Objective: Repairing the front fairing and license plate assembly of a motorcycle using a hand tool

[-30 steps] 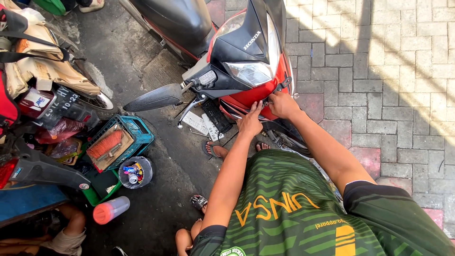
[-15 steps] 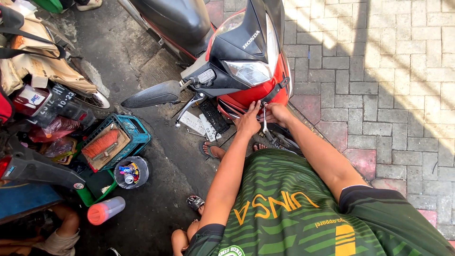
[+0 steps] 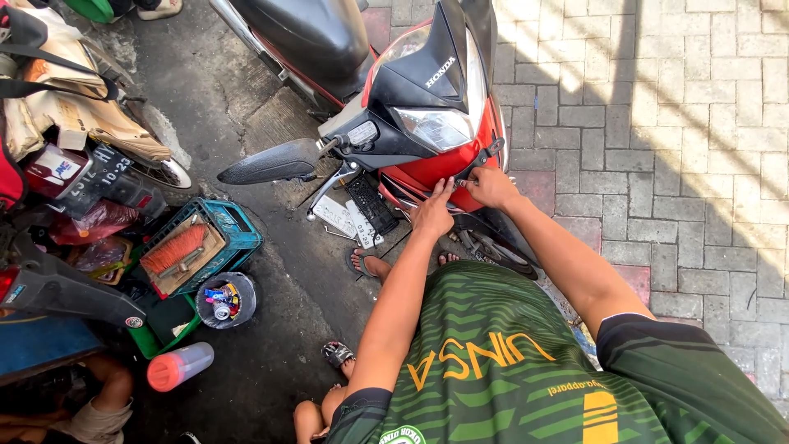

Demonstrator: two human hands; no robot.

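Observation:
A red and black motorbike stands in front of me, its headlight facing me. My left hand lies with its fingers spread against the lower edge of the red front panel. Just to the right, my right hand is closed on a small thin metal tool, its tip at the same panel. Both arms reach out from my green striped shirt. The front wheel sits just below my hands.
A teal crate with a brush and tools, a small grey bucket of cans and an orange-capped bottle lie on the left. Another bike and a person's leg are farther left. Brick paving runs on the right.
My right hand has drawn closer to my left at the red panel. The thin tool, pointing down half a second ago, is now at the panel.

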